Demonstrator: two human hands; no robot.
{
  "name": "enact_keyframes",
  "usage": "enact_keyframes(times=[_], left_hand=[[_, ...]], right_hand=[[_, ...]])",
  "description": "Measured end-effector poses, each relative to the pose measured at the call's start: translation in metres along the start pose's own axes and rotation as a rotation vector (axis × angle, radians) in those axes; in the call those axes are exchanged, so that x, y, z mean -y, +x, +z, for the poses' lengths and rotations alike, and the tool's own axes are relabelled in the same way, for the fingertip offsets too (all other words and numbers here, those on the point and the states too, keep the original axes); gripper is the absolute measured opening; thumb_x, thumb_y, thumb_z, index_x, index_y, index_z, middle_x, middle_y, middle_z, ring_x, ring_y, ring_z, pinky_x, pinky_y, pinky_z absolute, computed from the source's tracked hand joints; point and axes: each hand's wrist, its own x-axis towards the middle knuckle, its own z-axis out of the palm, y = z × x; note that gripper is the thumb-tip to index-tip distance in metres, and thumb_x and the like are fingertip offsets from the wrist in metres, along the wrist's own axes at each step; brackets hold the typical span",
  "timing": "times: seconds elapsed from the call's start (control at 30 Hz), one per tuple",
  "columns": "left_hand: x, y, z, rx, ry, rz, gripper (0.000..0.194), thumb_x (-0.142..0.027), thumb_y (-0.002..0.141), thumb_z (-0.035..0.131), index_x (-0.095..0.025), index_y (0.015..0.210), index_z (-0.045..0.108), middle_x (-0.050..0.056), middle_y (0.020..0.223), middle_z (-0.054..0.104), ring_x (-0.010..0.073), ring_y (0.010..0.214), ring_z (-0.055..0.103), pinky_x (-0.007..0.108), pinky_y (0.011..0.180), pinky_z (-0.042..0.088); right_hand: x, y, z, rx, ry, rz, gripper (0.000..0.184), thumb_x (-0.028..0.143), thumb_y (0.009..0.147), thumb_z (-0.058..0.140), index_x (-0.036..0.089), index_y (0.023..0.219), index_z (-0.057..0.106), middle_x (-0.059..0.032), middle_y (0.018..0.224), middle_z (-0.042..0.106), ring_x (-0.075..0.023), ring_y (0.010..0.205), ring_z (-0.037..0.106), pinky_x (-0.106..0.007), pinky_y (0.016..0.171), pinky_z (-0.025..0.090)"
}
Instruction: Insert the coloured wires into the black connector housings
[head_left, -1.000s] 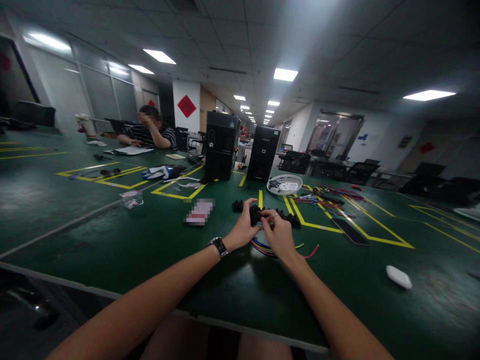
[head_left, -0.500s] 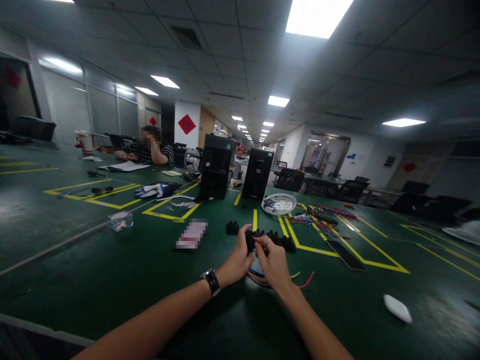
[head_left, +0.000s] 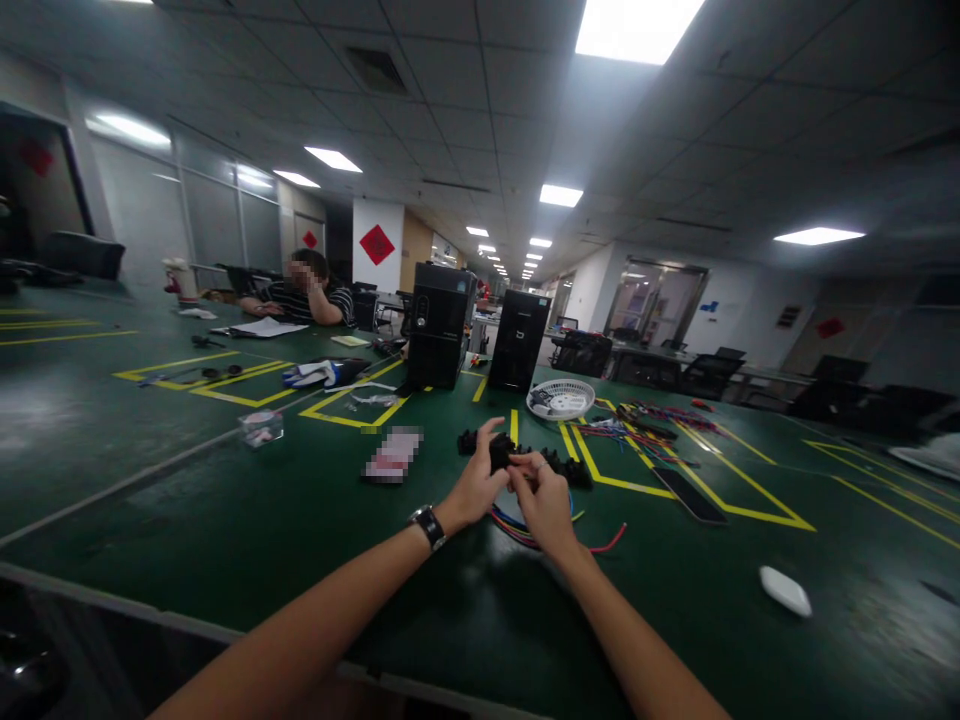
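Note:
Over the green table [head_left: 225, 540], my left hand [head_left: 480, 485] is closed on a small black connector block [head_left: 499, 450], thumb on top. My right hand [head_left: 541, 500] meets it from the right, with the fingers pinched at the block's side; what they pinch is too small to make out. Under both hands lies a bundle of coloured wires [head_left: 559, 535]. A row of black connector blocks [head_left: 559, 465] sits just behind the hands, and one more black block [head_left: 468, 441] lies to the left.
Two black computer towers [head_left: 439, 325] [head_left: 519, 340] stand at the back, beside a white basket [head_left: 559, 399] and loose coloured wires [head_left: 637, 420]. A dark flat slab [head_left: 690, 495] and a white object [head_left: 784, 590] lie right. Another person [head_left: 300, 292] sits far left.
The camera has shifted a little. My hands stay together on the black block, and the left thumb now shows on top of it.

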Motion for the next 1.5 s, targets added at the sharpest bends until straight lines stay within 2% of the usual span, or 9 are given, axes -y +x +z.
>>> enact_keyframes(times=[0.13, 0.27, 0.43, 0.67, 0.83, 1.03, 1.27, 1.4, 1.5], left_hand=[[0.000, 0.004, -0.002, -0.180, -0.077, -0.050, 0.040, -0.025, 0.092, 0.035, -0.022, 0.132, 0.032, 0.003, 0.097, 0.056, 0.0143, 0.086, 0.057, 0.031, 0.084, 0.045], [0.000, 0.004, -0.009, -0.263, 0.111, 0.010, 0.027, -0.032, 0.093, 0.038, -0.022, 0.118, 0.042, 0.001, 0.084, 0.055, 0.0141, 0.077, 0.056, 0.028, 0.076, 0.043], [0.000, 0.008, -0.009, -0.355, 0.137, 0.044, 0.022, -0.028, 0.094, 0.033, -0.022, 0.114, 0.039, 0.002, 0.088, 0.058, 0.0136, 0.076, 0.058, 0.028, 0.075, 0.043], [0.003, 0.019, -0.006, -0.526, -0.086, -0.095, 0.022, -0.030, 0.095, 0.029, -0.025, 0.117, 0.030, -0.001, 0.078, 0.056, 0.0118, 0.055, 0.056, 0.025, 0.056, 0.046], [0.002, 0.027, -0.010, -0.411, 0.130, 0.087, 0.018, -0.027, 0.093, 0.033, -0.022, 0.110, 0.039, 0.002, 0.088, 0.059, 0.0119, 0.070, 0.059, 0.026, 0.069, 0.047], [0.004, 0.025, 0.002, -0.483, -0.172, -0.089, 0.023, -0.028, 0.093, 0.029, -0.027, 0.116, 0.028, -0.003, 0.078, 0.059, 0.0096, 0.054, 0.056, 0.025, 0.059, 0.049], [0.001, 0.029, -0.005, -0.378, 0.104, 0.086, 0.016, -0.033, 0.093, 0.034, -0.023, 0.104, 0.041, 0.002, 0.087, 0.058, 0.0116, 0.069, 0.060, 0.027, 0.072, 0.049], [0.003, 0.027, -0.002, -0.412, -0.077, -0.021, 0.021, -0.035, 0.095, 0.027, -0.026, 0.114, 0.030, -0.002, 0.080, 0.057, 0.0114, 0.058, 0.057, 0.026, 0.061, 0.049], [0.004, 0.025, -0.008, -0.445, 0.001, 0.012, 0.021, -0.037, 0.094, 0.030, -0.025, 0.111, 0.034, 0.000, 0.081, 0.057, 0.0119, 0.062, 0.058, 0.028, 0.066, 0.050]], right_hand=[[0.003, 0.001, 0.005, 0.070, 0.076, 0.072, 0.020, 0.037, 0.088, 0.051, 0.018, 0.087, 0.056, 0.0014, 0.059, 0.064, -0.0130, 0.048, 0.057, -0.022, 0.050, 0.042], [0.005, 0.002, 0.004, 0.174, -0.041, 0.032, 0.028, 0.039, 0.088, 0.050, 0.019, 0.069, 0.056, 0.0036, 0.050, 0.056, -0.0115, 0.045, 0.050, -0.021, 0.048, 0.035], [0.012, 0.008, -0.004, 0.160, -0.143, -0.057, 0.032, 0.038, 0.089, 0.051, 0.018, 0.065, 0.059, 0.0017, 0.056, 0.057, -0.0122, 0.053, 0.052, -0.021, 0.051, 0.035], [0.014, 0.008, 0.018, 0.089, -0.201, -0.089, 0.027, 0.033, 0.093, 0.045, 0.019, 0.074, 0.059, 0.0014, 0.057, 0.059, -0.0124, 0.051, 0.054, -0.022, 0.052, 0.034], [0.011, 0.013, 0.009, 0.059, -0.231, -0.072, 0.027, 0.033, 0.091, 0.049, 0.019, 0.072, 0.062, -0.0012, 0.060, 0.063, -0.0145, 0.055, 0.059, -0.022, 0.054, 0.036], [0.014, 0.000, 0.024, 0.060, -0.268, -0.015, 0.017, 0.026, 0.093, 0.046, 0.018, 0.088, 0.060, -0.0046, 0.070, 0.069, -0.0167, 0.062, 0.065, -0.021, 0.056, 0.038], [0.008, 0.008, 0.006, 0.052, -0.310, -0.060, 0.024, 0.032, 0.093, 0.048, 0.020, 0.080, 0.063, -0.0049, 0.071, 0.070, -0.0177, 0.066, 0.066, -0.022, 0.060, 0.039], [0.010, 0.001, 0.016, 0.045, -0.268, 0.010, 0.016, 0.026, 0.093, 0.047, 0.018, 0.089, 0.061, -0.0049, 0.072, 0.070, -0.0175, 0.066, 0.067, -0.021, 0.057, 0.038], [0.014, 0.004, 0.020, 0.053, -0.280, -0.008, 0.015, 0.026, 0.092, 0.049, 0.019, 0.087, 0.061, -0.0049, 0.071, 0.070, -0.0183, 0.068, 0.068, -0.022, 0.059, 0.039]])
